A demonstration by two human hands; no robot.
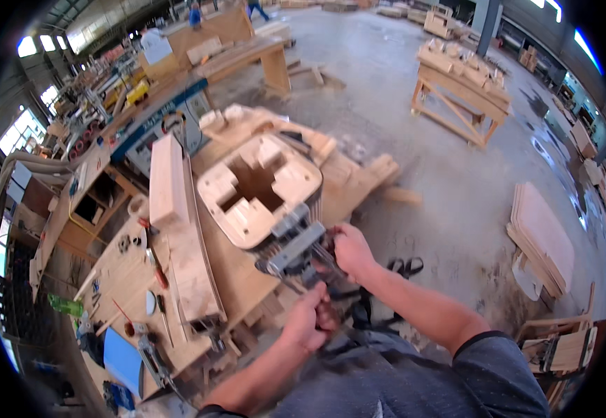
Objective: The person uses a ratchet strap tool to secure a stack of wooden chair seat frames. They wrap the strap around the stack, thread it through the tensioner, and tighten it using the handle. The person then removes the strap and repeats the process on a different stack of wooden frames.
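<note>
A grey metal vise (294, 245) sits at the bench's near right corner, against a stack of rounded square wooden panels (285, 171) with a cross-shaped opening. My right hand (351, 252) is closed at the vise's right side, fingers wrapped around a dark part of it. Just below the vise, my left hand (308, 320) is curled shut; what lies inside its fingers is hidden. Blur hides finer detail around both hands.
Long wooden beams (167, 182) lie left of the stack on the workbench (132, 279). A red-handled screwdriver (158, 270) and a blue curved piece (123, 359) are at the left. Boards (543, 233) lean at the right; a wooden table (456, 97) stands farther off.
</note>
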